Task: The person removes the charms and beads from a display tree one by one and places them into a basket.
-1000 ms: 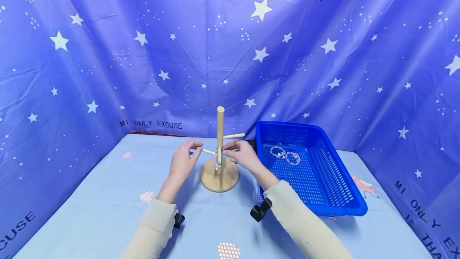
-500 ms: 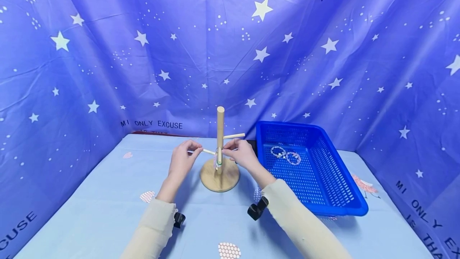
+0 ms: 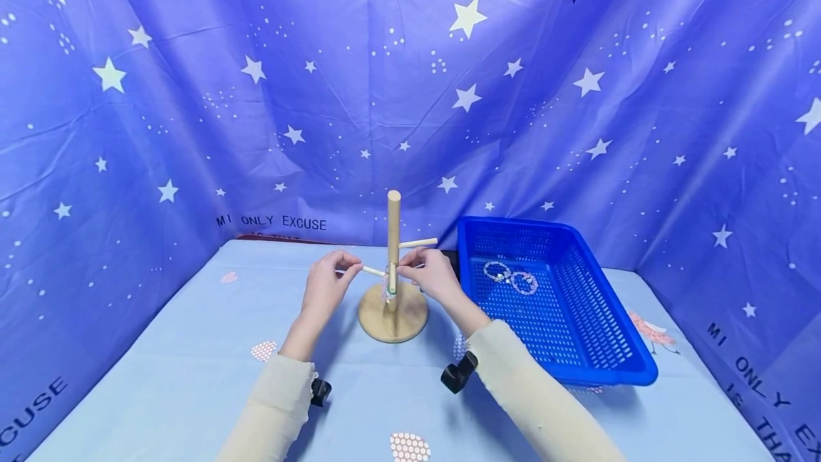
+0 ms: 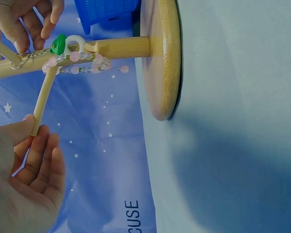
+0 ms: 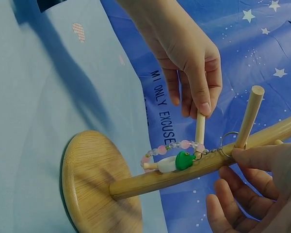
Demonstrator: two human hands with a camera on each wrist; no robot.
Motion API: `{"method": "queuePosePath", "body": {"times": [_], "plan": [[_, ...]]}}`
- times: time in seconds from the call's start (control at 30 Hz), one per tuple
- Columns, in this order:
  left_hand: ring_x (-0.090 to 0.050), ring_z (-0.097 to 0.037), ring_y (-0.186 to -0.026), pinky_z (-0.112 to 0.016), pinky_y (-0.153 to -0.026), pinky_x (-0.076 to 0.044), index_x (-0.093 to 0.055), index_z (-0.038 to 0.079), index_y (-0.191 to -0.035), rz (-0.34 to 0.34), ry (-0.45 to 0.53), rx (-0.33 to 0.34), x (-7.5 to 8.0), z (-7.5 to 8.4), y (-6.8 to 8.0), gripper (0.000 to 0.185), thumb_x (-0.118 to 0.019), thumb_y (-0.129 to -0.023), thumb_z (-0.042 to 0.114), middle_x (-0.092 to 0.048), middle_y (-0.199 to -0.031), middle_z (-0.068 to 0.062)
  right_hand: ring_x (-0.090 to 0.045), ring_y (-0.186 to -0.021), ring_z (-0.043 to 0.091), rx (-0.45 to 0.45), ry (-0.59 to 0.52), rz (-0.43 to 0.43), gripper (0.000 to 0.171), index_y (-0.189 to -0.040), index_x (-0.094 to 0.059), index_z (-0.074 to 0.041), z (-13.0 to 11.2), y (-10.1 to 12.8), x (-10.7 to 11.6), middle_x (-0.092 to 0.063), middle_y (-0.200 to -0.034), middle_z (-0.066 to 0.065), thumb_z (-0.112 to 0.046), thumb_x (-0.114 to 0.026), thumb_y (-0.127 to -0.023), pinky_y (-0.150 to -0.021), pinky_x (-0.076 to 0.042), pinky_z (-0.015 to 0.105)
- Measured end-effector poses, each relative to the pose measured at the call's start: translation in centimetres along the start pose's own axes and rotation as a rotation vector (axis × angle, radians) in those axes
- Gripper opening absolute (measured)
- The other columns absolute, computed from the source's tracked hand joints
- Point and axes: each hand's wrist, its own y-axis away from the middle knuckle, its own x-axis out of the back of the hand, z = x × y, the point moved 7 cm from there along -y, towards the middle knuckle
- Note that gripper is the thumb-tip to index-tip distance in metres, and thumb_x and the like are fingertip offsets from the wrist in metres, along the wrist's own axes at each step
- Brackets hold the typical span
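Note:
A wooden stand (image 3: pixel 393 234) with a round base (image 3: pixel 393 319) and side pegs stands mid-table. A beaded keychain (image 5: pixel 170 146) with a green-and-white charm (image 5: pixel 175 161) hangs at the post, and its metal ring (image 5: pixel 228 140) sits by a peg. My left hand (image 3: pixel 349 267) pinches the tip of the left peg (image 4: pixel 44 99). My right hand (image 3: pixel 403 269) is at the post, thumb (image 5: pixel 252 156) pressing by the ring and fingers curled beneath. From the left wrist the charm (image 4: pixel 59 44) shows against the post.
A blue plastic basket (image 3: pixel 603 348) sits right of the stand, with beaded bracelets (image 3: pixel 509 276) lying inside. Blue star-printed cloth covers the table (image 3: pixel 192 376) and rises as walls behind and on both sides.
Hardly anything: my right hand has crept slightly left toward the post. The left hand stays on the peg tip.

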Motion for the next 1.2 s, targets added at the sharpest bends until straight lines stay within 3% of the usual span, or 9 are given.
{"method": "queuePosePath", "body": {"times": [0.4,0.67,1.07,1.2], "plan": [[-0.071,-0.026,-0.091,-0.041,-0.083,-0.059,-0.072,0.005,-0.095,-0.001,0.006,0.007,-0.1,0.0,0.0,0.011,-0.071,-0.093,0.015,-0.075,-0.095,-0.012,-0.065,-0.075,0.011,-0.009,-0.065,-0.036,0.008,-0.088,-0.072,-0.004,-0.2,0.6,0.0,-0.073,-0.087,0.009,-0.012,-0.073,-0.089,-0.067,-0.059,0.027],[-0.071,-0.027,-0.092,-0.041,-0.084,-0.059,-0.072,0.004,-0.096,-0.005,0.003,0.018,-0.1,-0.2,0.0,0.012,-0.071,-0.093,0.015,-0.075,-0.096,-0.013,-0.065,-0.077,0.011,-0.010,-0.127,-0.078,0.006,-0.090,-0.071,-0.002,-0.1,1.1,-0.1,-0.072,-0.087,0.010,-0.009,-0.072,-0.089,-0.076,-0.061,0.039],[-0.071,-0.026,-0.091,-0.042,-0.083,-0.059,-0.072,0.004,-0.095,0.000,0.013,0.009,0.0,-0.1,0.0,0.011,-0.071,-0.093,0.014,-0.075,-0.095,-0.013,-0.067,-0.084,0.018,0.009,-0.173,-0.159,0.004,-0.091,-0.070,-0.002,-0.6,2.3,-0.1,-0.071,-0.088,0.012,-0.005,-0.070,-0.089,-0.078,-0.060,0.040],[-0.071,-0.026,-0.092,-0.042,-0.083,-0.059,-0.072,0.004,-0.096,-0.002,0.013,0.014,-0.1,-0.2,0.0,0.011,-0.071,-0.093,0.015,-0.075,-0.095,-0.013,-0.065,-0.081,0.014,0.029,-0.173,-0.182,0.005,-0.091,-0.069,-0.001,-0.8,2.8,-0.1,-0.071,-0.088,0.013,-0.006,-0.069,-0.089,-0.079,-0.060,0.042]]}}
